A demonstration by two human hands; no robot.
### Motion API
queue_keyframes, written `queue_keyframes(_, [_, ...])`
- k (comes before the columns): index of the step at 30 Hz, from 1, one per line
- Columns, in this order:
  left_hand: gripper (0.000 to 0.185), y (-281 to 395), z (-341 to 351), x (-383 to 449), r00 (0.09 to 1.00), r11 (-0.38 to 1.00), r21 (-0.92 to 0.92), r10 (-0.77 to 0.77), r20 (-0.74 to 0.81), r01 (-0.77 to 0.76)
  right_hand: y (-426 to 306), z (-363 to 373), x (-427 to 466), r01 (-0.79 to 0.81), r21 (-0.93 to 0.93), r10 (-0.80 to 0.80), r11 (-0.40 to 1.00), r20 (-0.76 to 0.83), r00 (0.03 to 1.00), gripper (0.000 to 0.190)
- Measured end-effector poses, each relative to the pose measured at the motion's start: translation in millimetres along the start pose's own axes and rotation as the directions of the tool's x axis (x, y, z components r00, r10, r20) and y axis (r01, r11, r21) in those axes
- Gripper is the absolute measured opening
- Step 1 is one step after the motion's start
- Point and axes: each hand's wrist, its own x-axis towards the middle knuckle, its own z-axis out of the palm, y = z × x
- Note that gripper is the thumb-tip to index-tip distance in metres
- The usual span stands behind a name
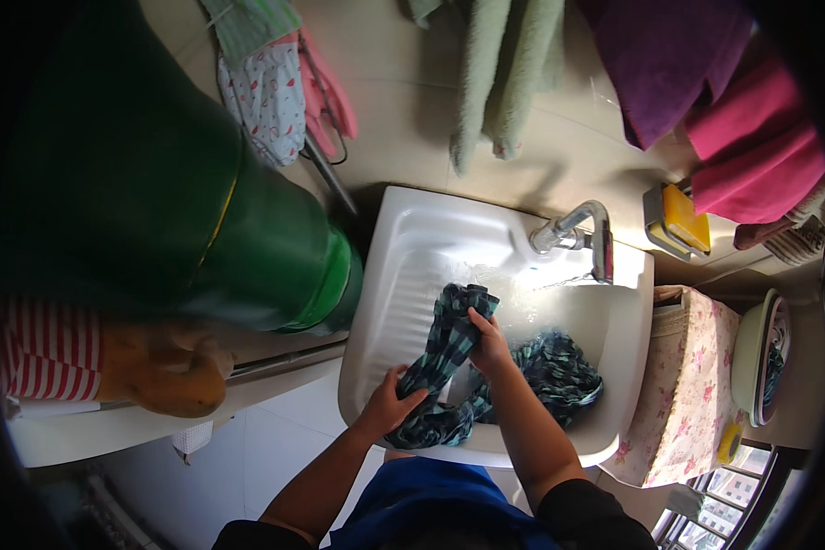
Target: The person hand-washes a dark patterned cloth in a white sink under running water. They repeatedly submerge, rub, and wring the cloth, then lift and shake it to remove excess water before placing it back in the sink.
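A wet, dark green and black checked cloth (447,344) stretches between my two hands over the ribbed left side of a white sink (632,385). My left hand (392,405) grips its lower part near the sink's front edge. Higher up and to the right, my right hand (488,340) holds the bunched upper end. More of the same checked fabric (560,378) lies crumpled in the basin, right of my right forearm. The chrome faucet (598,234) stands at the back right of the sink, with wet, shiny basin surface below it.
A large green container (247,227) stands close on the left. Behind the sink hang pale towels (481,82) and a pink cloth (763,144); a yellow soap bar (686,218) sits in a wall holder. A flower-patterned cover (687,385) and a stack of basins (753,357) are at right.
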Motion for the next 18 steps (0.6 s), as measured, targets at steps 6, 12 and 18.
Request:
queue_keyframes(6, [0.085, -36, 7, 1, 0.923, 0.623, 0.752, 0.381, -0.052, -0.214, 20, 1, 77, 0.018, -0.999, -0.42, -0.045, 0.035, 0.907, 0.098])
queue_keyframes(12, [0.085, -66, 11, 42, 0.918, 0.582, 0.794, 0.388, -0.081, -0.176, 34, 4, 57, 0.359, -0.886, -0.394, -0.292, 0.454, 0.799, 0.039])
queue_keyframes(18, [0.082, -69, 14, 60, 0.936, 0.32, 0.941, 0.353, -0.013, -0.108, 72, 16, -45, 0.598, -0.674, -0.097, -0.433, 0.695, 0.713, 0.024])
